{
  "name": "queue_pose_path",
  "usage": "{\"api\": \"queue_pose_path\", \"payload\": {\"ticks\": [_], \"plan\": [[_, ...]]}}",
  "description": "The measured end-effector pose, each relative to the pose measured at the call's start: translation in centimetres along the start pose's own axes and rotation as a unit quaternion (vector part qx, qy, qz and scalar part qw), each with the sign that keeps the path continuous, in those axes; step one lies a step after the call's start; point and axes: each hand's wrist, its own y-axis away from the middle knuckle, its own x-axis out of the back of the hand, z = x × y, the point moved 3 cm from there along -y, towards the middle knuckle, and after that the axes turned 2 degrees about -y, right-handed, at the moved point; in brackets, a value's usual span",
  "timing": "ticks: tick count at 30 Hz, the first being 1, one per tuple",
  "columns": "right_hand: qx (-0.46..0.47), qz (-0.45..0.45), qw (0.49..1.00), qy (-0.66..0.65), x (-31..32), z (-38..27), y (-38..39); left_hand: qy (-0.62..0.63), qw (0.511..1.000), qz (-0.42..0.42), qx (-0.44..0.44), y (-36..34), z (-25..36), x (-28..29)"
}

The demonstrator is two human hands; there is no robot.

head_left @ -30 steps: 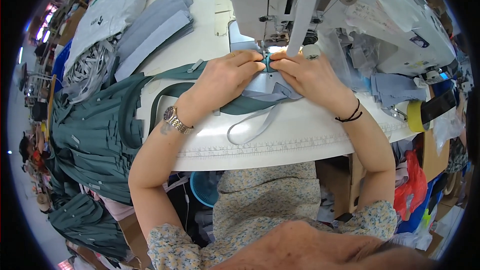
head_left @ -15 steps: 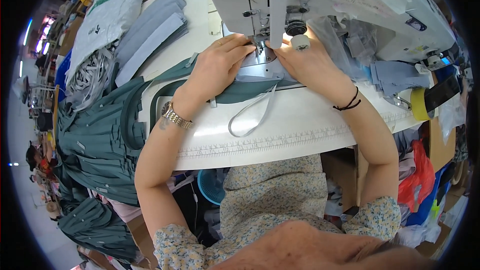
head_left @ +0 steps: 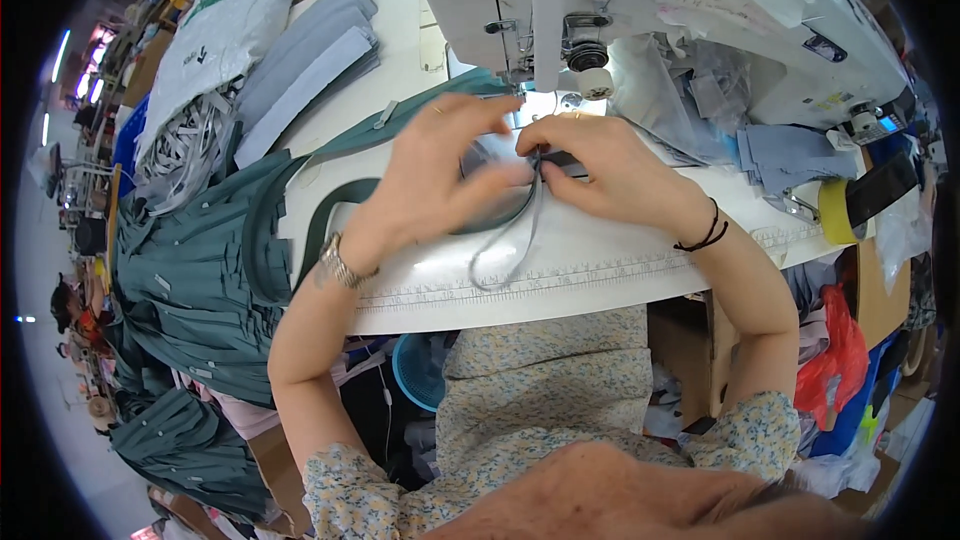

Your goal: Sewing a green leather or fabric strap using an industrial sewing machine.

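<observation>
A narrow grey strip [head_left: 538, 196] is pinched in the right hand [head_left: 612, 165], near side of the sewing machine [head_left: 475, 0]; the left hand's [head_left: 425, 170] fingers are spread. Far left, pale strips [head_left: 188, 143] are held in a white bag [head_left: 245, 25].

**Facing Down From the Head**

The left of two head-worn fisheye cameras looks down past floral-print fabric clothing [head_left: 545, 365]. It is near: the bare left hand [head_left: 425, 170] and bare right hand [head_left: 612, 165] show large mid-view. The glossy white tabletop [head_left: 620, 240] bows beneath; a white sewing machine [head_left: 465, 0] tops the view.
</observation>
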Motion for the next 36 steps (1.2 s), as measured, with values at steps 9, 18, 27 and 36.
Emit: {"api": "queue_pose_path", "payload": {"ticks": [9, 18, 27, 36], "plan": [[-0.113, 0.002, 0.993, 0.044, 0.0, 0.2, -1.4, -0.166, 0.985, 0.028, -0.042, -0.1, -3.1, 1.3], [0.005, -0.015, 0.980, 0.196, -0.2, 1.4, -0.6, -0.175, 0.978, 0.018, -0.115, 0.2, -2.2, -2.1], [0.007, -0.038, 0.974, 0.222, 0.3, 0.9, 0.0, -0.182, 0.967, 0.008, -0.179, 1.3, -1.7, -2.8], [0.051, 0.017, 0.965, 0.258, 0.2, 1.5, -0.6, -0.172, 0.975, 0.008, -0.141, 1.0, -1.8, -2.7]]}}
